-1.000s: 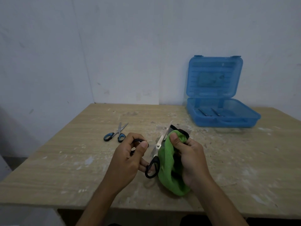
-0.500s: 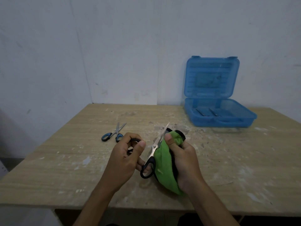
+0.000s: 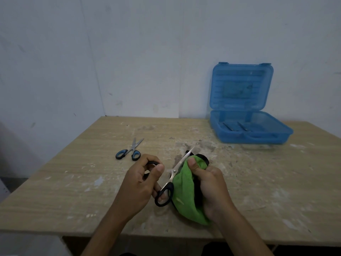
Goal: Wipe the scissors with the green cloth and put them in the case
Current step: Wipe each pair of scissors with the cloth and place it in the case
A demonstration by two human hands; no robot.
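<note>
Black-handled scissors [image 3: 174,174] are spread open above the table's front middle. My left hand [image 3: 140,183] grips their handles, with fingers through the loops. One silver blade points up and away. My right hand [image 3: 210,189] grips the green cloth [image 3: 186,193] bunched against that blade, thumb on top near the tip. A second, blue-handled pair of scissors [image 3: 130,151] lies flat on the table to the left. The blue plastic case [image 3: 247,130] stands open at the back right, lid upright against the wall.
The wooden table [image 3: 258,182] is scuffed with white paint marks. White walls stand behind and to the left. The table's front edge runs just under my forearms.
Both hands and the scissors have stayed close together; the cloth and my right thumb shifted slightly along the blade. The view has drifted a little.
</note>
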